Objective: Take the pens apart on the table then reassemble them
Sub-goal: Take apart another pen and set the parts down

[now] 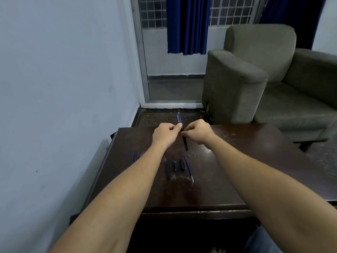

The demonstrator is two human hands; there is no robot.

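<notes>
While I work both hands above the far side of the table, the left hand (166, 133) pinches a pen (179, 118) by its blue upper part, thumb against curled fingers. The right hand (197, 131) sits just beside it, fingertips closed on the same pen where its black lower half (185, 143) begins. The pen is tilted, with the blue end pointing away from me past the table's far edge and the black end slanting down toward the wood. I cannot tell whether that end touches the wood. The two halves sit in line. I cannot tell from this view whether I am twisting them apart or together.

Nearer to me, between my forearms, loose pieces lie on the table (237, 161). They are a long black barrel (168, 169), a short blue piece (175, 165), a short black piece (182, 164) and a thin refill (189, 168) just to their right. Two more blue refills (135, 156) show beside my left forearm, partly hidden by it.

With three refills lying out, I judge that more than one pen is already in pieces. I see no finished pen set down anywhere. So the taking apart looks well along, and the reassembly is mostly or wholly left to do.

Beyond the table stand a grey armchair (259, 66) and a blue curtain (187, 24).
</notes>
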